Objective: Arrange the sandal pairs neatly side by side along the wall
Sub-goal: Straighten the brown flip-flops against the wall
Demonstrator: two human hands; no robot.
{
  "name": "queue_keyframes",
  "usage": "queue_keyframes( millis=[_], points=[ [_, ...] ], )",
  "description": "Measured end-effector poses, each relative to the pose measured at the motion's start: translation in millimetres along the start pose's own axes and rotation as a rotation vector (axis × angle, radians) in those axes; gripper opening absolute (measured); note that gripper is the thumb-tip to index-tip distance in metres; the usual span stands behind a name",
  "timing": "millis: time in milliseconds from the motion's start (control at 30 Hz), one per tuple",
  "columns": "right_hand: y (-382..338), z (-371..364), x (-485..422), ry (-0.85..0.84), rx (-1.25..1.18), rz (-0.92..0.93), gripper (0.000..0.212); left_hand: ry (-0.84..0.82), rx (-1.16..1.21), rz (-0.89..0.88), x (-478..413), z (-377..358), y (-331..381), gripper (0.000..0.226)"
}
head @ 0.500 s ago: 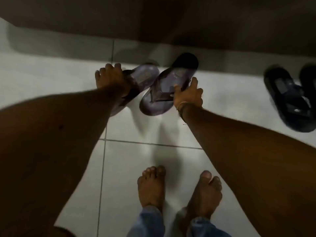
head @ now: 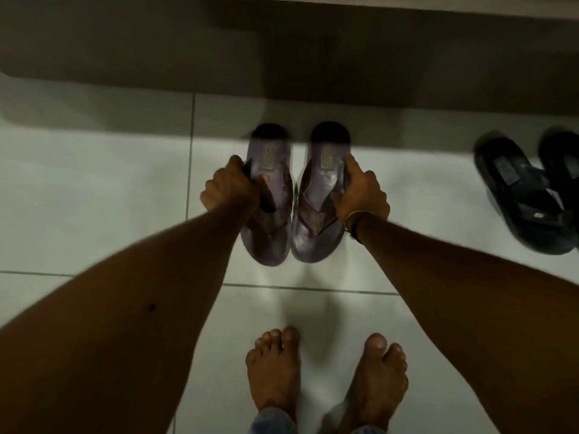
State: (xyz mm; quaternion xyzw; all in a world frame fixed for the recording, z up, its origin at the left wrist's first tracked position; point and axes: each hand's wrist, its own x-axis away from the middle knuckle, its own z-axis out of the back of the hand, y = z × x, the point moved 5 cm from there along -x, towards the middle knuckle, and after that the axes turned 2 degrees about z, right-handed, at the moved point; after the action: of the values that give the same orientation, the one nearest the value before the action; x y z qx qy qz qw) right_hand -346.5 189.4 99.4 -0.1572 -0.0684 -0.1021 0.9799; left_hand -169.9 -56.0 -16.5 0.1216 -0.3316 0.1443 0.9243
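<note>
Two purple-brown flip-flop sandals hang side by side above the white floor tiles, heels pointing at the wall. My left hand (head: 230,187) grips the left sandal (head: 271,220) by its outer edge. My right hand (head: 360,192) holds the right sandal (head: 316,220) by its outer edge, index finger stretched along the sole. Their inner edges nearly touch. A pair of black sandals (head: 520,195) lies on the floor at the right, close to the wall.
The grey wall base (head: 156,57) runs across the top of the view. My bare feet (head: 326,377) stand on the tiles below the sandals. White floor tiles (head: 94,189) extend to the left of the held pair.
Both sandals were tilted and splayed apart; they have swung round to lie parallel, heels toward the wall, and sit lower and closer together.
</note>
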Motion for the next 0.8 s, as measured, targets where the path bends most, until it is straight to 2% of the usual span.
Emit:
queue_keyframes(
  millis=[33, 67, 100, 133, 200, 267, 433, 533, 600, 700, 800],
  points=[
    [8, -17, 1, -0.277, -0.03, -0.124, 0.071, 0.042, 0.095, 0.032, -43, 56, 20, 0.05],
    [17, -31, 1, -0.426, -0.053, -0.172, 0.073, 0.089, 0.06, -0.005, -81, 106, 48, 0.052],
    [18, -34, -1, -0.435, -0.051, -0.164, 0.074, 0.091, 0.167, 0.097, -109, 148, 72, 0.051],
    [17, -33, -3, -0.406, -0.04, -0.144, 0.075, 0.173, 0.082, 0.203, -103, 139, 71, 0.05],
    [14, -32, -6, -0.376, -0.039, -0.118, 0.074, 0.246, 0.161, 0.177, -91, 155, 83, 0.051],
    [13, -35, -9, -0.381, -0.033, -0.104, 0.072, 0.234, 0.152, 0.13, -85, 153, 87, 0.052],
    [12, -35, -10, -0.402, 0.006, -0.066, 0.079, 0.217, 0.127, 0.143, -84, 159, 91, 0.054],
    [14, -17, -3, -0.295, 0.017, -0.061, 0.083, 0.256, 0.181, 0.196, -70, 165, 88, 0.065],
    [31, 5, 11, -0.246, 0.001, -0.112, 0.08, 0.335, 0.124, 0.217, -52, 178, 91, 0.071],
    [87, 48, 56, -0.272, 0.02, -0.215, 0.076, 0.404, 0.01, 0.089, -14, 189, 117, 0.071],
    [161, 101, 104, -0.282, 0.067, -0.348, 0.073, 0.35, -0.025, -0.079, 31, 184, 168, 0.073]
  ],
)
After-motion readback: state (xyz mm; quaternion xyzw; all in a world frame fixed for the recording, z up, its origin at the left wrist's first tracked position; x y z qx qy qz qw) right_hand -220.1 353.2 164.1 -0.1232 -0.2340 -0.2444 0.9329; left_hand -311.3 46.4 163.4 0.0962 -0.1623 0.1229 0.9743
